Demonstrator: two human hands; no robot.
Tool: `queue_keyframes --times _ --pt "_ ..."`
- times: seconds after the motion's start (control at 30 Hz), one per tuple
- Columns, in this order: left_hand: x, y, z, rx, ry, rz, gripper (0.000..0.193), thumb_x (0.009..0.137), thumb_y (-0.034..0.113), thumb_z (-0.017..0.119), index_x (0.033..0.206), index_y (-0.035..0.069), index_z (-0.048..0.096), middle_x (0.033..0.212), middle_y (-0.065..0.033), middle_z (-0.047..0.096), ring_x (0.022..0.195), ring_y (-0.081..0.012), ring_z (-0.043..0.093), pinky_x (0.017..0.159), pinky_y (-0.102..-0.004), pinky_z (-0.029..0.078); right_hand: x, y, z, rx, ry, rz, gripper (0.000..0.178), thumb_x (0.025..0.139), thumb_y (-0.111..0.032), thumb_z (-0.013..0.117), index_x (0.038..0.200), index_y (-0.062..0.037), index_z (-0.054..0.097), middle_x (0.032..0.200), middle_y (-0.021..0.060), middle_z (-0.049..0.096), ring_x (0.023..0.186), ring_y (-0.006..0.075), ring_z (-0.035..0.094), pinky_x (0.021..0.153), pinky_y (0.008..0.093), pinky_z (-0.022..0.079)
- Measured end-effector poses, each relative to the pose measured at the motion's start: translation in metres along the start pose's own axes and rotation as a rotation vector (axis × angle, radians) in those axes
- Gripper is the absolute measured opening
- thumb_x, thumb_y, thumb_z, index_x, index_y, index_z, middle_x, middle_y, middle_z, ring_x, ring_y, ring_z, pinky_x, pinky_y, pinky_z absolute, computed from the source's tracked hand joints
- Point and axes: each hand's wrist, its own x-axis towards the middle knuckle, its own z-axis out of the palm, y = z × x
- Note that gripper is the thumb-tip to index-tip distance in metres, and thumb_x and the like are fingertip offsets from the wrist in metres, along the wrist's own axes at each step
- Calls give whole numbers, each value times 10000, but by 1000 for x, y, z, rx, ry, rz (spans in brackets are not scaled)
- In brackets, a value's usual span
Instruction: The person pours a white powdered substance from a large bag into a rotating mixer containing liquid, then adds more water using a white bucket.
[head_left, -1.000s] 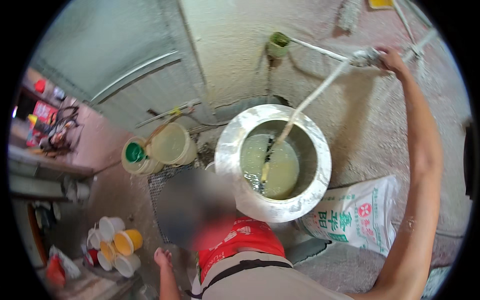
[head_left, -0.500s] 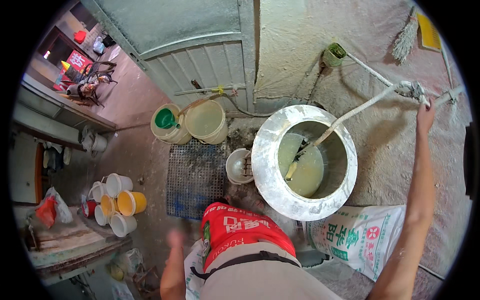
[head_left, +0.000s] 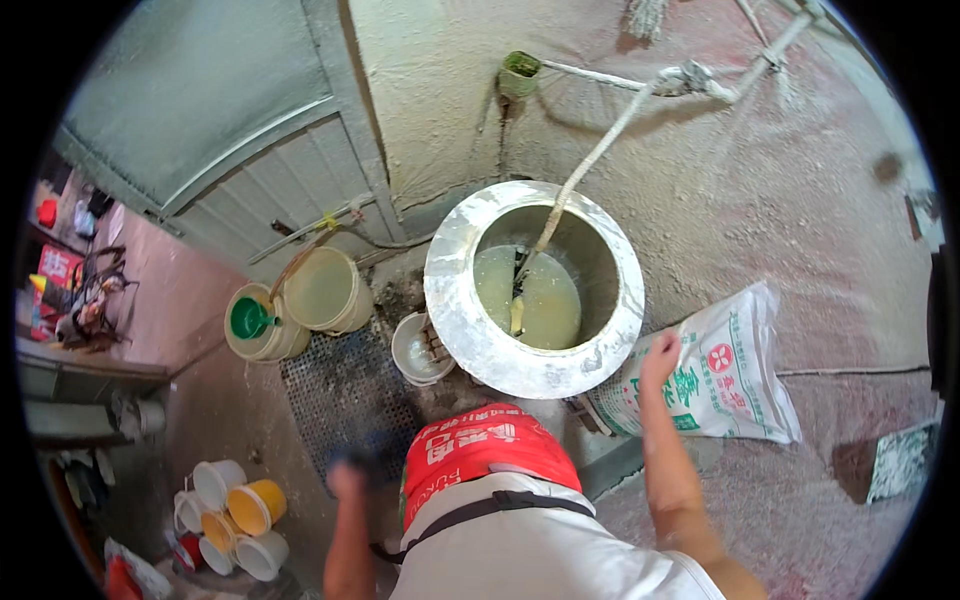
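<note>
My right hand (head_left: 661, 358) hovers in front of a white woven sack (head_left: 740, 385) with green and red print. Its fingers look curled in, with nothing visible in them. To its left stands a big round metal vat (head_left: 455, 290) with a broad pale rim. Cloudy yellowish liquid (head_left: 552, 305) lies inside it. A pale pipe (head_left: 595, 155) slants down from the wall into the vat, and a yellowish piece shows at its lower end. My left hand (head_left: 346, 480), smeared by motion, is low beside the red apron (head_left: 490, 445). A dark blur sits at its fingers.
Two cream buckets (head_left: 350, 318) stand by the metal door (head_left: 300, 170), a green scoop (head_left: 249, 319) in one. A small white bucket (head_left: 412, 375) touches the vat's left side. A black perforated mat (head_left: 325, 385) covers some floor. White and yellow pails (head_left: 265, 508) cluster lower left.
My right hand has left the pipe joint on the wall and come down beside the vat. The view has swung to the right. My left hand stays low and blurred.
</note>
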Motion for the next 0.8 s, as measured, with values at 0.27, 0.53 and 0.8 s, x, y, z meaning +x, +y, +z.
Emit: queue_keyframes --times 0.27,0.53,0.8 --pt "37 33 39 354 -213 105 251 729 314 542 757 83 638 802 -135 620 769 -324 590 698 -412 467 -174 128 -54 -203 -230 245 135 772 -96 510 855 -7 568 736 116 571 671 226 549 617 324 427" --pt "95 -26 2 263 -263 144 125 818 136 453 906 91 530 707 -33 504 559 -151 531 435 -274 454 -244 153 -84 -27 -372 1041 88 792 -93 467 844 -68 534 631 42 506 482 160 504 358 283 370" --pt "64 -24 -1 323 -131 113 168 814 125 459 948 71 544 764 -55 537 573 -157 535 450 -270 458 -201 118 -46 55 -403 943 88 776 -92 474 812 -105 553 638 29 509 484 150 504 370 276 385"
